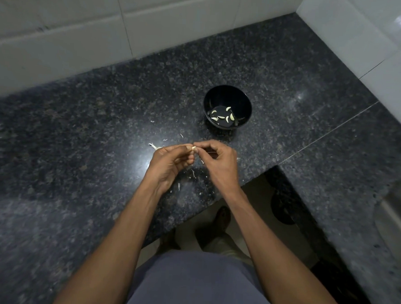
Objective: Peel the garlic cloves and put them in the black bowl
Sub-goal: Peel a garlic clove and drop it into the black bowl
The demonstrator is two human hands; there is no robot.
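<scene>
A small pale garlic clove (194, 148) is pinched between the fingertips of both hands, just above the dark granite counter. My left hand (168, 164) holds it from the left with curled fingers. My right hand (217, 162) pinches it from the right with thumb and forefinger. The black bowl (244, 100) stands beyond my hands, slightly right, with several peeled white cloves (222, 115) lying at its bottom.
Thin white garlic skins (178, 185) are scattered on the granite counter (80, 122) around and under my hands. White tiled walls (155, 21) border the counter at the back and right. The counter's front edge cuts in at lower right, above the floor.
</scene>
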